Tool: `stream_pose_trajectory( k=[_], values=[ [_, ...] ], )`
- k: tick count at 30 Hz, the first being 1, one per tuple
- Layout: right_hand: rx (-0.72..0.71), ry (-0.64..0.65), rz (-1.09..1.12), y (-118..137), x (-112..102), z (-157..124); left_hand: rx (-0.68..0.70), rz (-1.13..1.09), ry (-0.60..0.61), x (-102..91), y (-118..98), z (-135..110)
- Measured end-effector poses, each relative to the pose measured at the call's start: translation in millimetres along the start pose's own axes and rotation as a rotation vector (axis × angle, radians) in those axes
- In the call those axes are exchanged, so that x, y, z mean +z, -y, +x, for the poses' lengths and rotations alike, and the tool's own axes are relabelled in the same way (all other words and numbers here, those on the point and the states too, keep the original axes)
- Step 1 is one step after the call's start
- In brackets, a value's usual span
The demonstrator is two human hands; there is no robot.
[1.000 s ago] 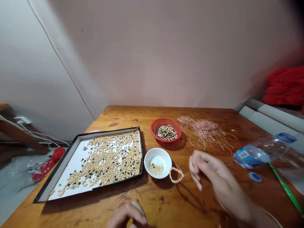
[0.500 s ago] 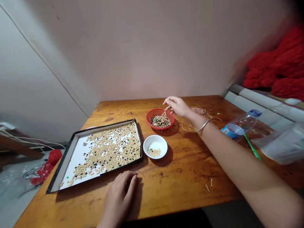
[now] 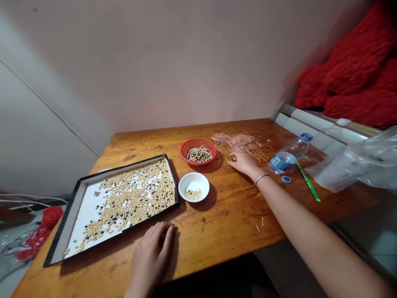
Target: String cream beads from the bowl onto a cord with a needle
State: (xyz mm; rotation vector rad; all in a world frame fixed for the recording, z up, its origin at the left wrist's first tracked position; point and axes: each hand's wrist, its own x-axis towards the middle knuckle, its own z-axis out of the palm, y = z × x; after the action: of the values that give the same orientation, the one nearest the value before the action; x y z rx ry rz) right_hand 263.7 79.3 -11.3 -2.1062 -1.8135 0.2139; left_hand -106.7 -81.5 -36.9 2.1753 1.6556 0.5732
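My right hand [image 3: 243,164], a thin bracelet at its wrist, reaches to the near edge of a loose tangle of pink cord [image 3: 240,142]. Its thumb and fingers are pinched together on a strand there. Close to the front of the table rests my left hand [image 3: 151,251], fingers curled and thumb against the index finger; what they hold, if anything, I cannot make out. Ahead of it stands a white bowl [image 3: 194,176] with a few beige beads. A red basket [image 3: 198,142] behind the bowl holds strung beige and dark beads [image 3: 200,154].
A black-edged tray [image 3: 79,207] of loose beige, black and green beads [image 3: 130,198] lies on the left. Toward the right are a plastic bottle [image 3: 283,159], a blue cap [image 3: 286,179], a green stick-like item [image 3: 308,182] and a plastic-wrapped container [image 3: 341,165]. Red yarn [image 3: 350,82] is piled beyond.
My right hand has left the red basket and come down to the right, onto the table by the pink cord. The left hand stays in place. The view has shifted somewhat to the right.
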Motion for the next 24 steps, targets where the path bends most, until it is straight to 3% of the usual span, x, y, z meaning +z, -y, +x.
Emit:
stream_pose_trajectory(
  k=[4,8,12,14,16,20,24],
  values=[
    [-0.02,0.006,0.024,10.8,18.3,3.5,0.009,0.008,0.0,-0.7,-1.5,2.0],
    [0.001,-0.004,0.032,28.8,18.0,-6.3,0.012,0.013,-0.014,-0.1,-0.5,2.3],
    [-0.052,-0.048,0.038,54.7,8.3,-58.6,0.011,-0.109,-0.122,1.1,-8.0,-0.9],
    [-0.153,-0.066,0.06,69.0,2.0,-95.5,0.053,-0.165,-0.231,1.6,-22.1,-2.0],
    [-0.25,0.001,0.107,81.2,-4.6,-132.2,0.155,-0.193,-0.297,2.7,-42.5,-1.8],
    [-0.412,0.193,0.24,90.7,-18.6,-188.5,0.296,-0.21,-0.087,10.0,-83.0,1.5],
    [-0.352,0.24,0.339,82.0,-32.2,-215.4,0.384,-0.326,0.187,20.2,-100.2,3.7]
  ],
)
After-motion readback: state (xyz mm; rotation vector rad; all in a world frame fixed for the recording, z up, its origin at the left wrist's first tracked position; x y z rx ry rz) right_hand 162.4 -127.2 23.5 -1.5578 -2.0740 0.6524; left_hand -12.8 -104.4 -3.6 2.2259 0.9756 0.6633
